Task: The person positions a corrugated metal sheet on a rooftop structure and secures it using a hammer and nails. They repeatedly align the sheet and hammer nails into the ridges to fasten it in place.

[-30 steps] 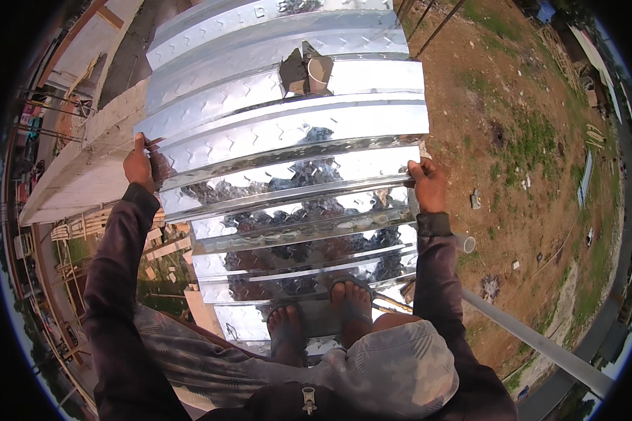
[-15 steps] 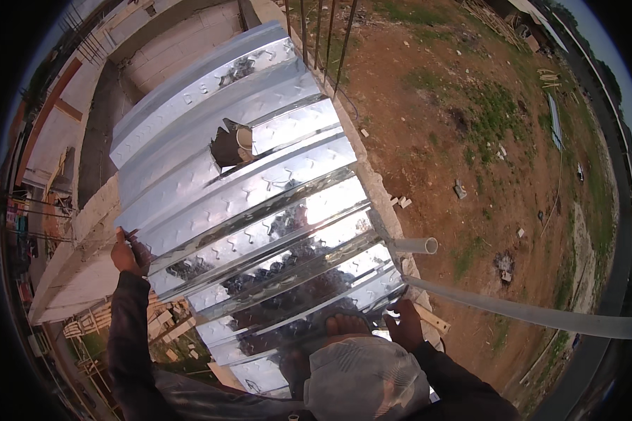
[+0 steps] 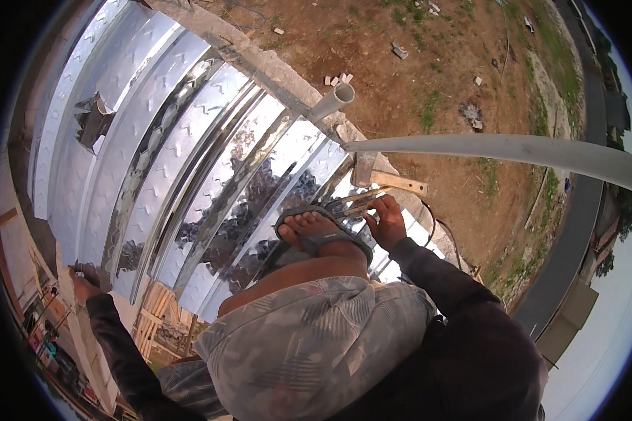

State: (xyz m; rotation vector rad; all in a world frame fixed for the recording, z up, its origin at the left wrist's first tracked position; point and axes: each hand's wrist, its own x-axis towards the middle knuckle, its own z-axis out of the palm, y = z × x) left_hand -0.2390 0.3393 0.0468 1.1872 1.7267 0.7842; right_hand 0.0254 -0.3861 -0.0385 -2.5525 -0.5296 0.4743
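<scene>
Shiny ribbed metal decking sheets (image 3: 168, 126) lie below me, with a ragged hole (image 3: 93, 125) cut through one. At the lower left, my left hand (image 3: 84, 286) is by the sheet's end and a wall edge; its fingers are partly hidden, so its grip is unclear. My right hand (image 3: 387, 223) is low over the sheets on the right, fingers curved and thumb apart. Just beyond its fingertips lies a tool with two slim tan handles (image 3: 358, 202), its kind unclear. A hammer (image 3: 399, 183) with a flat wooden handle rests beside it. My sandalled foot (image 3: 319, 234) stands on the decking.
A rough concrete wall top (image 3: 274, 83) borders the sheets, with bare earth beyond and below. An upright pipe stub (image 3: 333, 100) and a long pale pipe (image 3: 498, 146) stick out near the edge. Loose timber (image 3: 156, 319) lies below at lower left. A dark cable (image 3: 432, 221) curves beside my right hand.
My view has swung, so the sheets now sit further left and the hammer and tan-handled tool show clearly. My right hand is now beside that tool; my left stays at the sheets' left end.
</scene>
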